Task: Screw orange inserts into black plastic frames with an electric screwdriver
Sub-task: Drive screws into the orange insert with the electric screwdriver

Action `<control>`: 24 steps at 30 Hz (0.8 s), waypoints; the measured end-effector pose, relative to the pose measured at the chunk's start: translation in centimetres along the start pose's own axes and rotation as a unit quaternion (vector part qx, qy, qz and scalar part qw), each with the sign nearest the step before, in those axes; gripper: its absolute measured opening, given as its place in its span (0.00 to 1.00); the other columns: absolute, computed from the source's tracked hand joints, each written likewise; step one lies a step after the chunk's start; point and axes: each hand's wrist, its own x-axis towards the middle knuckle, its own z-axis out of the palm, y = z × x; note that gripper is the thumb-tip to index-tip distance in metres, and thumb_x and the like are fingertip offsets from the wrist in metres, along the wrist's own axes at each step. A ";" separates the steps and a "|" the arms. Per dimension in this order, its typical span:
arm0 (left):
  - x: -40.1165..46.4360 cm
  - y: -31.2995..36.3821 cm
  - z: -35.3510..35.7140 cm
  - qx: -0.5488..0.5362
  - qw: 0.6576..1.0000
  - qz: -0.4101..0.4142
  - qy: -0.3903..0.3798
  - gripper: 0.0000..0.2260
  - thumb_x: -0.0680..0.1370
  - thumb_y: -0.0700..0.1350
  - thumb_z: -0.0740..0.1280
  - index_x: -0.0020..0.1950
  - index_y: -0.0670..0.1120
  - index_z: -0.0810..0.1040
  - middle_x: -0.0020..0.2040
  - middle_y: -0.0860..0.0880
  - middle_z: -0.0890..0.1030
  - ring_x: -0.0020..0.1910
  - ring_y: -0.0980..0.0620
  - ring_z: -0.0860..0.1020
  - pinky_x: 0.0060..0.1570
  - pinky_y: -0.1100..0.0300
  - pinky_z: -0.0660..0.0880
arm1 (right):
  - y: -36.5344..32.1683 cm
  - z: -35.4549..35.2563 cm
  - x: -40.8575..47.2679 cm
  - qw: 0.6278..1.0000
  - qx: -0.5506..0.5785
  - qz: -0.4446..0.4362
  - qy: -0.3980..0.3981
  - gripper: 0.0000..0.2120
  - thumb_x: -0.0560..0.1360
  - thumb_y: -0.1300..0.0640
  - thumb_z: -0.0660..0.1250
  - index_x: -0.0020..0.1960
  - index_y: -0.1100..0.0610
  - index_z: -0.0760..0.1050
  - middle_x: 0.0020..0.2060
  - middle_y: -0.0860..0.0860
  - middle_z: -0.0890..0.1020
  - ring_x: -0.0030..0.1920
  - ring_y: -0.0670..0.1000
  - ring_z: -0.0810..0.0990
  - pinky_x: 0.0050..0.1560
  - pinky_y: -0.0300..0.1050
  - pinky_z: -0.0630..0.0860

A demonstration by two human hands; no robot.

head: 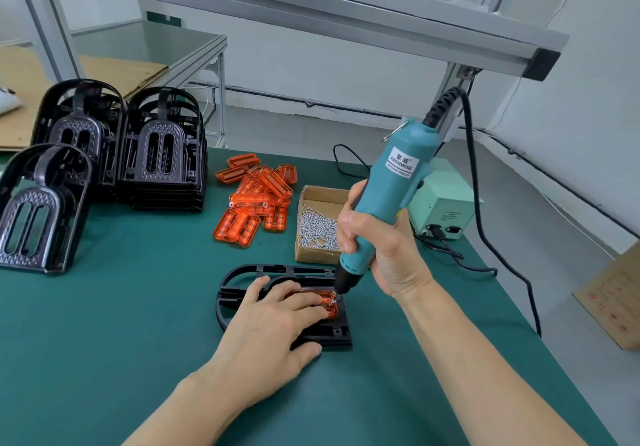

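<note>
Both hands busy, we see: left hand [273, 324] flat on the orange insert [325, 302] (fingers straight), right hand [377, 248] gripping the electric screwdriver [391, 186].

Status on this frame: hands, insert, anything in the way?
Left hand flat on insert in frame. Right hand grips screwdriver, tip at insert corner. Nothing blocking.
</note>
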 end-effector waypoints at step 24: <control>0.0 0.1 -0.1 -0.015 1.000 -0.008 -0.005 0.21 0.77 0.60 0.58 0.71 0.62 0.66 0.72 0.67 0.63 0.73 0.61 0.54 0.70 0.56 0.37 | -0.1 1.1 -0.5 1.000 -0.016 -0.016 -0.006 0.06 0.65 0.62 0.66 0.35 0.52 0.72 0.23 0.53 0.69 0.23 0.50 0.66 0.30 0.40 0.69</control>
